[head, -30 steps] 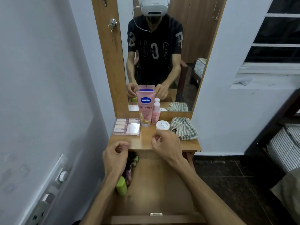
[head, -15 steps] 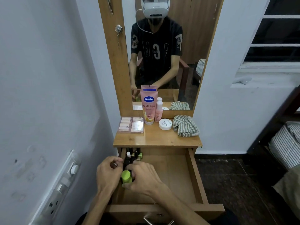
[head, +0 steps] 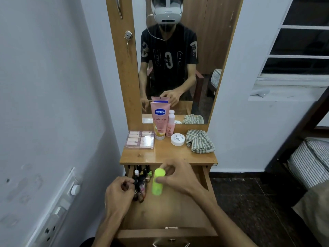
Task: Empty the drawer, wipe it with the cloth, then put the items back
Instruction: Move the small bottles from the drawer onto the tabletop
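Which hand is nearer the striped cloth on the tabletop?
Right. The right hand grips the green bottle over the drawer, below the striped cloth; the left hand is farther, at the small bottles.

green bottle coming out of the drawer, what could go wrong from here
The right hand pinches the green bottle only with its fingertips, so it might slip. The left hand reaches among small nail polish bottles crowded in the drawer's left corner; a nudge could topple several.
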Available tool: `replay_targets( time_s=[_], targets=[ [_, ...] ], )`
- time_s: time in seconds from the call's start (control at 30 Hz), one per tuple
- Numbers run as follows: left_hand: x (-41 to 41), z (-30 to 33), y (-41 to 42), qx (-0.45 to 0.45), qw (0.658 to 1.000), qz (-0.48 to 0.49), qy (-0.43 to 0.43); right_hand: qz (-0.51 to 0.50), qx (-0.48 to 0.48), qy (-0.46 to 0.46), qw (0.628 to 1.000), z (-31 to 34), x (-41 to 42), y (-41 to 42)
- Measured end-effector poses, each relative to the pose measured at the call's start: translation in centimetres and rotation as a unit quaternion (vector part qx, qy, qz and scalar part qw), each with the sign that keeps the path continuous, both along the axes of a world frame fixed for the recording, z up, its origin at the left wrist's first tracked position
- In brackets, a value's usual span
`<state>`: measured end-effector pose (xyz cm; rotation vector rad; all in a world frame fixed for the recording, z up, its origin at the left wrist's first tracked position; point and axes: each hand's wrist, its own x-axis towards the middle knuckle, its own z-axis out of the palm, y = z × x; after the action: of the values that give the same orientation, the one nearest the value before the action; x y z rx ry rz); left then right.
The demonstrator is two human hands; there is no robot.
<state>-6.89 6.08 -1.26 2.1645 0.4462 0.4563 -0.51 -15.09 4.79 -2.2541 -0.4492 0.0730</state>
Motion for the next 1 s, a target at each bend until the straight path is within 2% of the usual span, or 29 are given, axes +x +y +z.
replay_targets(
  time_s=[0.13, 0.3, 0.57, 0.87, 0.93, 1.0],
  targets=[
    [0.6, 0.1, -1.0, 0.008, 1.0, -0.008, 0.016, -0.095, 0.026, -0.065, 0.993, 2.5, 3.6, -2.7],
    [0.9, 0.7, -1.8, -0.03, 0.999, -0.005, 0.017, -0.199, 0.023, -0.136, 0.97, 2.7, 8.2, -4.4],
    [1.1, 0.3, -1.7, -0.058, 0.998, -0.01, 0.01, -0.22, 0.001, -0.137, 0.966, 1.8, 11.8, -4.2],
    [1.3, -0.7, -1.2, -0.052, 0.998, -0.015, 0.014, -0.217, -0.009, -0.121, 0.969, 1.7, 11.5, -4.6],
    [1.3, -0.8, -1.1, -0.05, 0.999, -0.016, 0.017, -0.231, -0.012, -0.149, 0.962, 2.1, 10.6, -4.5],
    [1.3, -0.6, -1.1, -0.041, 0.999, -0.017, 0.021, -0.245, 0.011, -0.219, 0.944, 2.5, 9.1, -4.2]
  ],
)
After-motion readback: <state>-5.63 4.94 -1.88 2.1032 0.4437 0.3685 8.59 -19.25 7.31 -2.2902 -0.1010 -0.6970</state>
